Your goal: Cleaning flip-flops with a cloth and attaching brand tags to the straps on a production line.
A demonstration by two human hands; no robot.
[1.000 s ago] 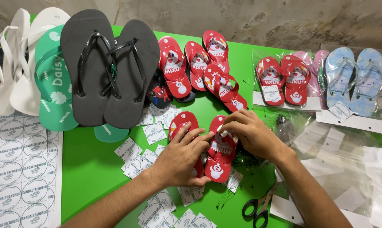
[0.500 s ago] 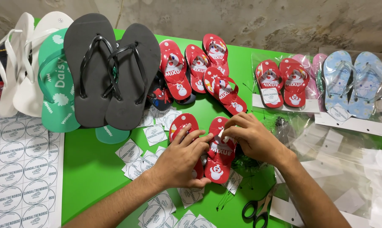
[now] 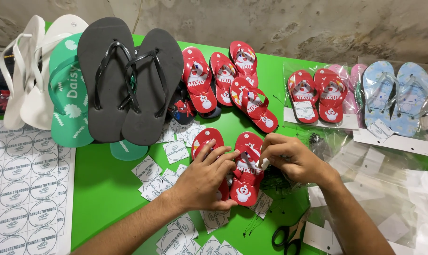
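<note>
Bright, even light from above; colours saturated on the green counter (image 3: 105, 189). Soft, short shadows under the hands and beneath the black flip-flops (image 3: 129, 80). Mild glare on the clear plastic bags (image 3: 374, 174) at right. Focus sharp across the centre. Slight wide-angle bending toward the left and right edges. Far wall (image 3: 294, 23) dimmer, mottled.

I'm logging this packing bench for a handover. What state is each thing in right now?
Left hand: flat on the left small red sandal.
Right hand: pinching a small white tag at the strap.
Small red sandal pair: unbagged, side by side on the green table.
Bagged red pair: sealed in a clear bag.
Blue pair: bagged.
Black sandals: loose, unbagged.
Scissors: closed, lying flat.
</note>
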